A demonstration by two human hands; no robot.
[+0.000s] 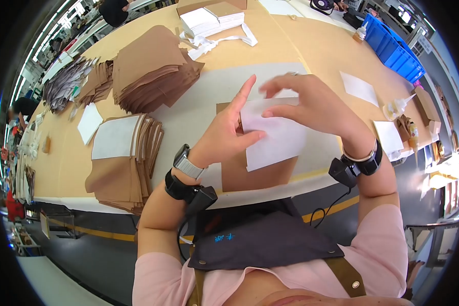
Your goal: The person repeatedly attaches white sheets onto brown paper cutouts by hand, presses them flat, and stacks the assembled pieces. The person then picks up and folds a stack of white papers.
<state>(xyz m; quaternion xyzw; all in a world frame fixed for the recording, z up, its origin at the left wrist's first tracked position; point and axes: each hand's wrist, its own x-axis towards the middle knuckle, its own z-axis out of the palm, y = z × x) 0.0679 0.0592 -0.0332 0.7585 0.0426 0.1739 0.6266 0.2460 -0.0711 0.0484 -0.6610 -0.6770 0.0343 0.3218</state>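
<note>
A white sheet (273, 140) lies over a brown piece (257, 177) on the pale mat in front of me. My left hand (229, 127) is at the sheet's left edge, thumb and fingers apart, with nothing held between them. Over the sheet's upper part is my right hand (311, 104), its fingers spread and curved, the fingertips slightly blurred. Whether either hand touches the sheet is hard to tell. To the left sits a stack of brown pieces (115, 178) with a white sheet (115, 137) on top.
A tall brown stack (148, 66) stands at the upper left, grey pieces (66, 84) beyond it. White pads (204, 23) lie at the back. On the right are a blue crate (392, 48), a glue bottle (395, 108) and white sheets (359, 87).
</note>
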